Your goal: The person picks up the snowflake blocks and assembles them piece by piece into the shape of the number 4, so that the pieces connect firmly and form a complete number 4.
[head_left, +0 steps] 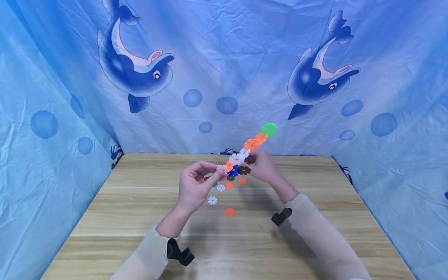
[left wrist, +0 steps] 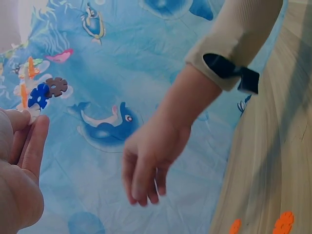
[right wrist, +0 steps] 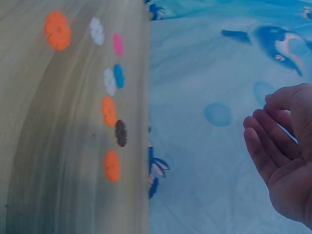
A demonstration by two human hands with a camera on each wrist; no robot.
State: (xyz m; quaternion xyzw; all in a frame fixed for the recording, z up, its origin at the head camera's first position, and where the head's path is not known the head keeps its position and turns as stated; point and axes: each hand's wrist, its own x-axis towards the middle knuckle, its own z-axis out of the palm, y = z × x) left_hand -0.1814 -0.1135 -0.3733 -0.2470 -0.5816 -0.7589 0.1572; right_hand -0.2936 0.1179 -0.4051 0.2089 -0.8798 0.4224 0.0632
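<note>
My left hand point(head_left: 196, 182) pinches the near end of a chain of linked snowflake discs, raised above the table. Along the chain sit a blue disc point(head_left: 233, 170), a brown disc point(head_left: 244, 170), white discs point(head_left: 238, 158) and orange discs point(head_left: 252, 145), up to a green disc point(head_left: 270, 130) at the far tip. Behind the chain in the head view is my right hand point(head_left: 265, 167). The right wrist view shows that hand's fingers point(right wrist: 265, 141) loosely bent with nothing between them. In the left wrist view it hangs apart from the chain.
Loose discs lie on the wooden table point(head_left: 140, 210): several orange ones point(head_left: 230, 212), two white point(head_left: 212, 200), a brown point(right wrist: 121, 133), a blue point(right wrist: 119, 75) and a pink point(right wrist: 118, 44). Blue cloth point(head_left: 252, 77) with dolphins hangs around the table's back and sides.
</note>
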